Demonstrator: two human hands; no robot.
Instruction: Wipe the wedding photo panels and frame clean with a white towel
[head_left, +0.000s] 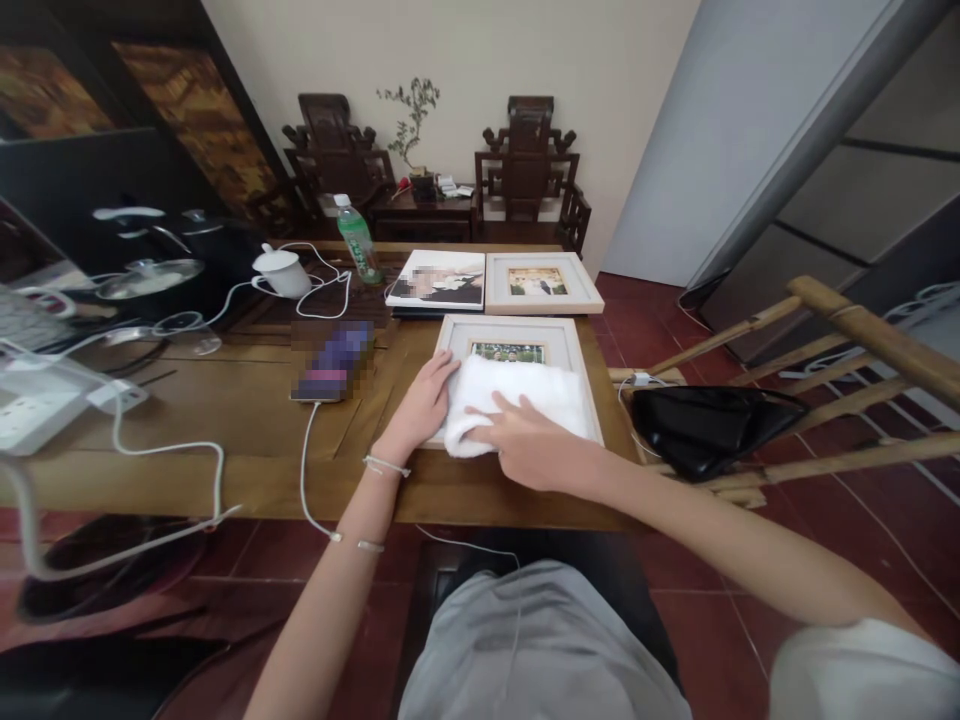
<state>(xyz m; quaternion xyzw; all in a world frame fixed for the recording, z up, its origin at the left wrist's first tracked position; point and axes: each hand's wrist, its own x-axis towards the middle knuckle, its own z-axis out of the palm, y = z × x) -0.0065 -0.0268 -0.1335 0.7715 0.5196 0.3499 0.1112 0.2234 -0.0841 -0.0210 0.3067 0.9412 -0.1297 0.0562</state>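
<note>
A pale wooden picture frame [511, 329] lies flat near the table's front edge, its photo showing people against greenery. Across its lower part rests a folded white towel [536, 385], which hides much of the frame. My right hand [529, 445] grips the towel at its near left corner, thumb and fingers pressing into the fold. At the frame's left edge, my left hand [426, 400] steadies it with bent fingers along the side. Beyond sit a second framed photo [541, 305] and a white-edged photo panel [448, 262].
On the wooden table [255, 420] stand a green-labelled bottle [358, 240], a lidded white cup [281, 272] and a plugged-in phone [334, 362]. White cables and a power strip [45, 400] spread leftward. A bamboo chair [855, 330] holding a black bag [712, 425] is at right.
</note>
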